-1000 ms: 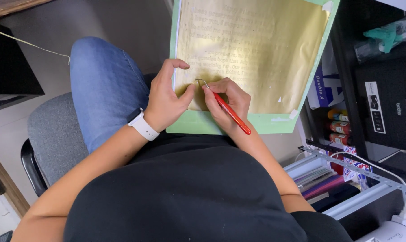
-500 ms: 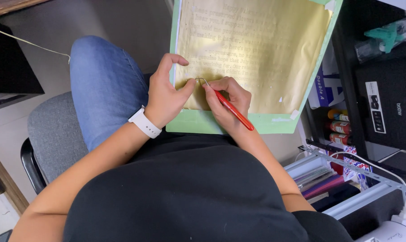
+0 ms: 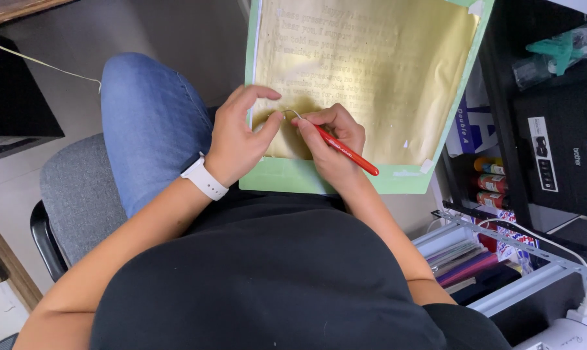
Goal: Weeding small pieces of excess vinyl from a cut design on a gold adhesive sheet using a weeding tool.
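A green cutting mat [image 3: 319,178] rests on my lap, with a sheet of gold vinyl [image 3: 371,71] stuck on it that carries cut lettering. My right hand [image 3: 332,139] grips a red-handled weeding hook [image 3: 345,150]; its metal tip touches the gold sheet near its lower left. My left hand [image 3: 238,139], with a white watch [image 3: 204,177] on the wrist, presses on the mat's left edge, its thumb next to the hook's tip.
I sit on a grey chair [image 3: 73,194]. To the right stand a dark shelf with a black machine [image 3: 556,155], small bottles [image 3: 494,181] and a wire rack holding folders [image 3: 462,259]. A dark desk edge [image 3: 14,110] lies at the left.
The hook's tip and both hands have shifted slightly on the gold sheet; my left thumb has come nearer the tip. The mat stays in place.
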